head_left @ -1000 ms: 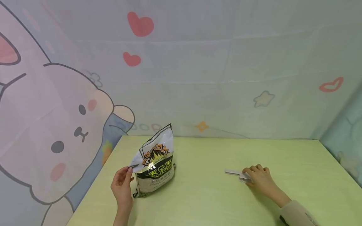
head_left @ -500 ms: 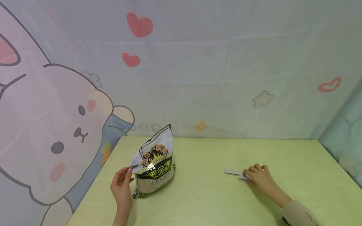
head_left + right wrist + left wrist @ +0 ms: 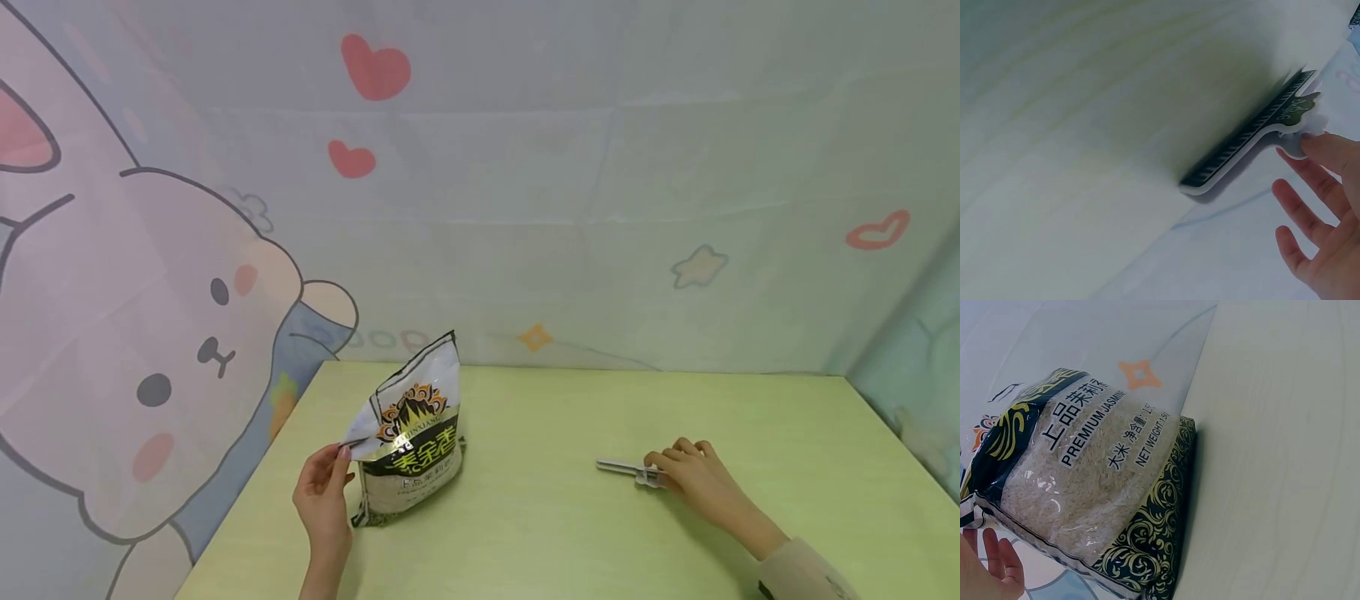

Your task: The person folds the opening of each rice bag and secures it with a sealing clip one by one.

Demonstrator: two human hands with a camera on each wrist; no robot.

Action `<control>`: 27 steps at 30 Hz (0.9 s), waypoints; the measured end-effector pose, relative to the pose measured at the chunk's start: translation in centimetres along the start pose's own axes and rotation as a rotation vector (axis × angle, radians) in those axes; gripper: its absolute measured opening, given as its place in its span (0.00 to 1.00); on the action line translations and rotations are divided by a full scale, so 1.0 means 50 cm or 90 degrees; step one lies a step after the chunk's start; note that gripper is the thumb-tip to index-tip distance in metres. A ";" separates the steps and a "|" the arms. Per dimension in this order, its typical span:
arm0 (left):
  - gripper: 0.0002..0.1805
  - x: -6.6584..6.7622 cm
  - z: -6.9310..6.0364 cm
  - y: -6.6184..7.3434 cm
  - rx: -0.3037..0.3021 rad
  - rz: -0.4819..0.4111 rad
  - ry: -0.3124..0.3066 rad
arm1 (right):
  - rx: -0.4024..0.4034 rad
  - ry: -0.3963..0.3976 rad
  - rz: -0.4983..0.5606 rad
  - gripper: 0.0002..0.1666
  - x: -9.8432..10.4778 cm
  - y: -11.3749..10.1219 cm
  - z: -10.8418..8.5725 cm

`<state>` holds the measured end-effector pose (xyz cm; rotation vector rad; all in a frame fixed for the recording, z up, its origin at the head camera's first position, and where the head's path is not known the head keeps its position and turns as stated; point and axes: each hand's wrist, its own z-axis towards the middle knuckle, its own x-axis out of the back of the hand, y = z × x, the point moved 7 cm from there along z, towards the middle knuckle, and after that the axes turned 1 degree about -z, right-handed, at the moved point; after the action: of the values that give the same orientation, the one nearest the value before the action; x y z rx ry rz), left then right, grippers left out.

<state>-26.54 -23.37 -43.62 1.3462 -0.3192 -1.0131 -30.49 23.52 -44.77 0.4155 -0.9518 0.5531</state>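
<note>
On the left of the table (image 3: 540, 533), a partly see-through bag of jasmine rice (image 3: 411, 467) stands upright, its white top leaning to the right. My left hand (image 3: 324, 504) pinches the side edge of its upper part between thumb and fingers. In the left wrist view, grains show through the bag (image 3: 1079, 494), while only part of that hand is visible. To the right, my right hand (image 3: 701, 490) pinches a pale bag clip (image 3: 618, 467) by its cloud-shaped handle. Up close, the clip (image 3: 1241, 150) has a long dark toothed bar; thumb and forefinger hold it, other fingers spread apart.
A cloth backdrop (image 3: 525, 208) printed with a rabbit and hearts hangs behind the table's far edge. The pale green tabletop stretches between the two hands. A beige sleeve (image 3: 802, 571) covers the right forearm.
The clip has turned in my right hand, so its bar now shows more edge-on in the head view. The bag and my left hand stay as they were.
</note>
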 end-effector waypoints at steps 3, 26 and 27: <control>0.06 -0.001 0.000 -0.001 0.002 0.006 0.001 | 0.013 0.009 0.005 0.16 0.004 0.000 0.000; 0.05 0.000 0.002 -0.003 0.004 0.009 0.002 | -0.009 0.017 0.025 0.13 0.003 0.009 -0.003; 0.05 0.000 0.002 -0.003 0.004 0.009 0.001 | -0.011 0.018 0.028 0.13 0.003 0.010 -0.003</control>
<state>-26.65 -23.42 -43.72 1.3490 -0.3303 -0.9999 -30.62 24.01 -44.67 0.3710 -0.9398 0.5882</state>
